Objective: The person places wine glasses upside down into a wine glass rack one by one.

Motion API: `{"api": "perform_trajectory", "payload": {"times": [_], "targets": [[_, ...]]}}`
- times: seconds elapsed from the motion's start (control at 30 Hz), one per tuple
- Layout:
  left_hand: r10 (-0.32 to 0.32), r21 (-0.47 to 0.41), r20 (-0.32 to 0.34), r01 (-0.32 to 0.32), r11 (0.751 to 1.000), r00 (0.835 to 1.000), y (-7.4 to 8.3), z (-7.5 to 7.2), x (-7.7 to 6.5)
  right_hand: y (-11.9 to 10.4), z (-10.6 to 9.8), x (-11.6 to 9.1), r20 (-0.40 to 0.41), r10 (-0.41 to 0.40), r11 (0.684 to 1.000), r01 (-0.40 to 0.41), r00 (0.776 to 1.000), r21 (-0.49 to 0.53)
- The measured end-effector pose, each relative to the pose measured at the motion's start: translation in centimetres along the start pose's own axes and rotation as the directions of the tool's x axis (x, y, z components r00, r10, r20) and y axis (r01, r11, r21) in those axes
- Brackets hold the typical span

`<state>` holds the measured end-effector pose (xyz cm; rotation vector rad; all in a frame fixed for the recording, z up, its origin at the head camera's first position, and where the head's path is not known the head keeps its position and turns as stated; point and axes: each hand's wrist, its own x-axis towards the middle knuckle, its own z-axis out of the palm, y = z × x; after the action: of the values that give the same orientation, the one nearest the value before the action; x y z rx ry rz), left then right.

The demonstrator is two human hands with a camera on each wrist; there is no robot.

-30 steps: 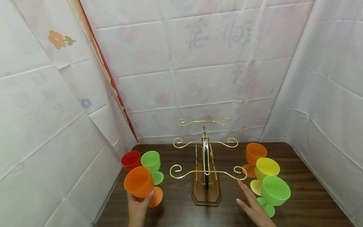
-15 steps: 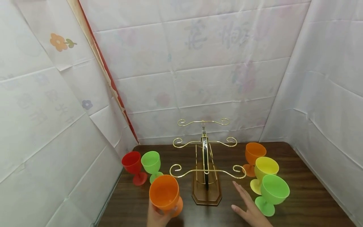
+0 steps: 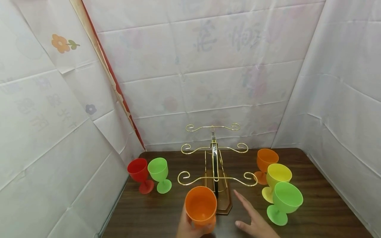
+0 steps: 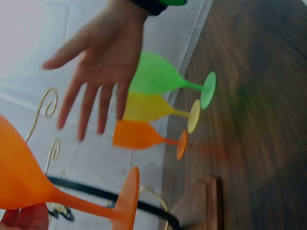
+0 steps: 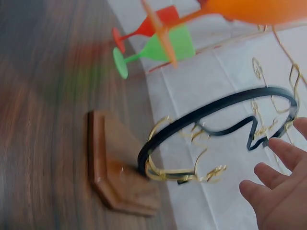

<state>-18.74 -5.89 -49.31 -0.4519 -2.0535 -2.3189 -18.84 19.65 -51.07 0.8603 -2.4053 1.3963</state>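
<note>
My left hand (image 3: 186,226) holds an orange goblet (image 3: 201,203) upright, with its foot raised off the table. The goblet is in front of a gold wire stemware rack, hiding part of its wooden base (image 3: 225,205). In the right wrist view, a black curved frame (image 5: 211,110) rises from that base. The rack's scrolled arms (image 3: 235,180) hold nothing. My right hand (image 3: 253,219) hovers to the right of the base with its fingers extended and nothing in it; its open palm shows in the left wrist view.
On the left stand a red goblet (image 3: 138,172) and a green goblet (image 3: 158,169). An orange goblet (image 3: 267,160), a yellow goblet (image 3: 278,175) and another green goblet (image 3: 287,198) form a row on the right. White sheeting (image 3: 157,99) encloses the dark wooden table (image 3: 148,215).
My left hand has carried the orange goblet rightward from beside the red and green ones to the front of the rack. My right hand has shifted slightly left, toward the base.
</note>
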Motion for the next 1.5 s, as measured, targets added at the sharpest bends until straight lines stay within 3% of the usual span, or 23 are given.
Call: {"api": "perform_trajectory", "payload": {"times": [0.13, 0.33, 0.4, 0.47, 0.77, 0.97, 1.1, 1.2, 1.27, 1.37, 1.43, 1.5], "targets": [[-0.034, 0.017, 0.059, 0.033, 0.999, 0.998, 0.1, 1.4, 0.3, -0.9, 0.5, 0.7, 0.048, -0.057, 0.985, 0.048, 0.997, 0.166], [-0.019, 0.039, 0.158, 0.013, 0.999, 0.987, -0.8, 2.3, 0.4, -2.4, 1.6, 1.8, 0.064, -0.027, 0.876, -0.007, 0.998, 0.482], [-0.017, 0.034, 0.191, 0.010, 0.999, 0.981, -1.0, 2.5, 0.5, -2.8, 1.9, 1.9, 0.048, -0.012, 0.844, -0.016, 0.999, 0.536], [-0.016, 0.034, 0.211, 0.009, 0.999, 0.977, -1.0, 2.6, 0.5, -3.1, 2.1, 2.0, 0.029, -0.009, 0.832, -0.008, 1.000, 0.555], [-0.011, 0.021, 0.252, 0.006, 1.000, 0.968, -1.1, 2.8, 0.8, -3.4, 2.5, 2.2, -0.088, -0.023, 0.882, 0.062, 0.996, 0.467], [0.040, 0.025, 0.307, -0.050, 0.998, 0.951, -0.7, 2.2, 0.9, -3.8, 2.6, 2.1, -0.118, -0.004, 0.902, 0.054, 0.993, 0.429], [0.027, 0.072, 0.373, -0.058, 0.996, 0.928, -0.2, 1.3, 1.1, -4.8, 2.4, 2.0, -0.106, 0.041, 0.895, 0.011, 0.994, 0.445], [0.038, 0.106, 0.435, -0.093, 0.990, 0.900, 0.0, 0.4, 1.5, -5.7, 2.1, 1.9, -0.092, 0.072, 0.889, -0.022, 0.993, 0.457], [0.091, 0.104, 0.473, -0.158, 0.982, 0.876, -0.2, -0.2, 1.8, -6.4, 1.9, 1.9, -0.076, 0.134, 0.881, -0.084, 0.988, 0.466], [0.186, 0.090, 0.493, -0.262, 0.961, 0.850, -0.7, -1.0, 2.1, -7.0, 1.9, 1.7, -0.061, 0.195, 0.893, -0.151, 0.979, 0.423], [0.194, 0.101, 0.477, -0.272, 0.957, 0.858, -0.9, -1.3, 2.2, -7.0, 1.9, 1.6, -0.058, 0.179, 0.914, -0.144, 0.982, 0.380], [0.145, 0.104, 0.453, -0.214, 0.971, 0.880, -1.1, -1.5, 2.1, -6.6, 2.0, 1.5, -0.081, 0.047, 0.952, -0.020, 0.996, 0.305]]}}
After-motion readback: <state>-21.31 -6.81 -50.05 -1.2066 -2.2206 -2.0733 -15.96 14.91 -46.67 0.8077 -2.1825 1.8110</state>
